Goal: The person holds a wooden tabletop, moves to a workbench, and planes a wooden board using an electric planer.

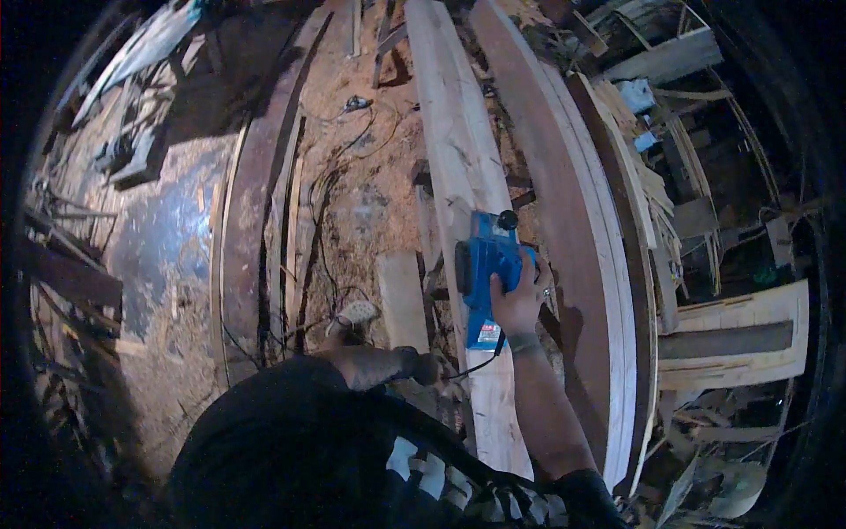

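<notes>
A blue electric planer (493,264) with a black front knob rests on a long pale board (454,132). My right hand (520,298) is wrapped round the planer's rear handle. From the back of the planer a black power cord (480,365) curves down to my left hand (421,367), which is low, left of the board, in front of my body. That hand looks closed around the cord, though its fingers are dark and hard to make out.
A reddish-brown plank (551,150) lies right of the board, with more stacked timber beyond. Left, another long dark plank (251,220) runs parallel. A short wood piece (404,295) lies beside the board. Cables (328,181) trail over the sawdust-covered floor (361,212).
</notes>
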The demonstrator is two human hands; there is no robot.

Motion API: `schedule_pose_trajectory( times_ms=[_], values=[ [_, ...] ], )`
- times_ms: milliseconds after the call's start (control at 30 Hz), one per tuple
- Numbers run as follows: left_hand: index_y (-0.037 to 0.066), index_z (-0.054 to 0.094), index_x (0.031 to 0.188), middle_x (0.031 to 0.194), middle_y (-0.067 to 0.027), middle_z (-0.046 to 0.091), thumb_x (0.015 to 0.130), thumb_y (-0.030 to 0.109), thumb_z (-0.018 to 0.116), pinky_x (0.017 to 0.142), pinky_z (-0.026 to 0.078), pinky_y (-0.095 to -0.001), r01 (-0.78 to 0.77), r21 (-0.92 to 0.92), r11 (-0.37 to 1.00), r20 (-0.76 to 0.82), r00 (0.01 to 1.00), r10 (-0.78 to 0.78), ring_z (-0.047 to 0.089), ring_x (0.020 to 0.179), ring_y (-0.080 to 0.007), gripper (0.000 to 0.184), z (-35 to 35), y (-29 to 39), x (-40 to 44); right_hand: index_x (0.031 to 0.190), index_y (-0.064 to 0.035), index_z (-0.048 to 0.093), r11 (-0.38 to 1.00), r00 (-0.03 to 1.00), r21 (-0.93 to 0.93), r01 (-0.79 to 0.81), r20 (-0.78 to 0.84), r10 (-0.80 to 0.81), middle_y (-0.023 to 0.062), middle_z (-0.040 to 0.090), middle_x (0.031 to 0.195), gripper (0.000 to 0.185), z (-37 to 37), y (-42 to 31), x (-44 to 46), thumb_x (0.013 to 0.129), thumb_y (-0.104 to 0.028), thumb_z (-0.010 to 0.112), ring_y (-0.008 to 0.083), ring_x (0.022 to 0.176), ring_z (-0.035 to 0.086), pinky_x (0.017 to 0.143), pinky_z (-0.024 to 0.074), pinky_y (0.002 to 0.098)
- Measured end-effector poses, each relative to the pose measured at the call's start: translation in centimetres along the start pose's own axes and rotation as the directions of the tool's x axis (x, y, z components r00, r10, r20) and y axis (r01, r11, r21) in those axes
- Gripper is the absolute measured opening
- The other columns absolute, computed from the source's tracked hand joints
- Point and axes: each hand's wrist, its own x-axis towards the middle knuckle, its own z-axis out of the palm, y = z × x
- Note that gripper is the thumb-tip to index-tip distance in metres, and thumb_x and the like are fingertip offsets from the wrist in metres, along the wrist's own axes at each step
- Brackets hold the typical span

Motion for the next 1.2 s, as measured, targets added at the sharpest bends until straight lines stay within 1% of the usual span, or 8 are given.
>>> schedule_pose_trajectory(
  times_ms=[167, 333, 367, 500, 600, 867, 1000, 1200],
  values=[
    [0.007, 0.08, 0.098, 0.096, -0.0205, 0.077, 0.089, 0.058, 0.065, 0.081, 0.059, -0.0525, 0.327, 0.03, 0.944, -0.018, 0.945, -0.327, 0.075, 0.091, -0.0376, 0.053, 3.9, -9.5, -8.1, 0.152, -0.0132, 0.048, 0.998, 0.998, 0.004, -0.057, 0.036, 0.057, 0.029, 0.042, 0.152, 0.071, -0.2, -0.4, 0.3, 0.089, -0.023, 0.079, 0.0522, 0.142, 0.04, 0.116, 0.0387, 0.0631],
    [0.006, 0.081, 0.1, 0.097, -0.0222, 0.077, 0.089, 0.06, 0.065, 0.084, 0.06, -0.0532, 0.716, 0.147, 0.682, -0.137, 0.698, -0.703, 0.075, 0.095, -0.0396, 0.057, 10.5, -25.8, -26.1, 0.151, -0.0132, 0.05, 0.999, 0.999, -0.018, -0.031, 0.016, 0.031, 0.0252, 0.048, 0.149, 0.07, 0.7, 0.5, 0.0, 0.088, -0.021, 0.08, 0.0498, 0.143, 0.04, 0.116, 0.04, 0.0606],
    [0.006, 0.08, 0.098, 0.093, -0.0191, 0.077, 0.091, 0.059, 0.065, 0.083, 0.059, -0.0524, 0.835, 0.026, 0.55, -0.106, 0.55, -0.829, 0.074, 0.094, -0.0388, 0.055, 1.6, -16.2, -32.5, 0.151, -0.0135, 0.05, 0.999, 1.0, 0.024, -0.025, 0.008, 0.025, 0.0242, 0.049, 0.148, 0.07, 0.6, 0.6, 0.0, 0.088, -0.021, 0.081, 0.0492, 0.142, 0.04, 0.116, 0.0398, 0.0604],
    [0.008, 0.078, 0.098, 0.095, -0.0176, 0.076, 0.098, 0.04, 0.065, 0.082, 0.059, -0.0487, 0.374, -0.485, 0.79, -0.449, 0.669, -0.592, 0.073, 0.093, -0.0355, 0.035, 6.6, -21.2, -41.5, 0.147, -0.0198, 0.055, 0.998, 0.998, 0.003, 0.056, -0.002, -0.056, 0.021, 0.046, 0.151, 0.062, 0.9, 1.8, 0.2, 0.091, -0.026, 0.08, 0.047, 0.14, 0.044, 0.11, 0.0468, 0.0577],
    [0.008, 0.073, 0.103, 0.09, -0.0128, 0.075, 0.101, 0.033, 0.063, 0.079, 0.058, -0.0432, 0.725, -0.399, 0.562, -0.116, 0.568, -0.815, 0.073, 0.09, -0.031, 0.027, 3.1, -15.6, -39.4, 0.148, -0.0145, 0.054, 0.998, 0.999, 0.03, 0.049, 0.019, -0.049, 0.0214, 0.049, 0.149, 0.062, 0.4, 1.1, 0.2, 0.092, -0.024, 0.079, 0.0467, 0.139, 0.044, 0.112, 0.0446, 0.0576],
    [0.003, 0.064, 0.095, 0.09, -0.023, 0.072, 0.101, 0.034, 0.064, 0.074, 0.051, -0.049, 0.44, -0.623, 0.647, -0.563, 0.321, -0.761, 0.071, 0.089, -0.0424, 0.031, -0.2, -12.7, -31.0, 0.153, -0.0049, 0.045, 0.993, 0.999, 0.102, -0.052, 0.016, 0.051, 0.0272, 0.052, 0.148, 0.072, 0.4, 0.5, 0.3, 0.092, -0.019, 0.078, 0.0481, 0.139, 0.045, 0.115, 0.0415, 0.0565],
    [0.003, 0.069, 0.101, 0.091, -0.0232, 0.071, 0.1, 0.032, 0.067, 0.075, 0.054, -0.0499, 0.385, -0.568, 0.727, -0.622, 0.378, -0.686, 0.069, 0.089, -0.046, 0.03, -0.1, -18.6, -29.0, 0.155, -0.0018, 0.039, 0.979, 0.992, 0.16, -0.129, 0.033, 0.126, 0.0284, 0.053, 0.145, 0.077, 0.8, 0.3, 0.6, 0.091, -0.019, 0.079, 0.0495, 0.135, 0.049, 0.114, 0.0416, 0.0572],
    [0.004, 0.073, 0.106, 0.092, -0.0206, 0.073, 0.096, 0.044, 0.064, 0.073, 0.053, -0.0513, 0.345, -0.289, 0.893, -0.079, 0.921, -0.382, 0.069, 0.079, -0.0358, 0.042, 4.8, -25.0, -29.6, 0.152, -0.0012, 0.043, 0.986, 0.987, -0.055, -0.155, 0.034, 0.157, 0.0281, 0.054, 0.142, 0.071, 0.8, 0.3, 0.7, 0.091, -0.02, 0.076, 0.0486, 0.129, 0.052, 0.112, 0.0427, 0.0569]
  ],
)
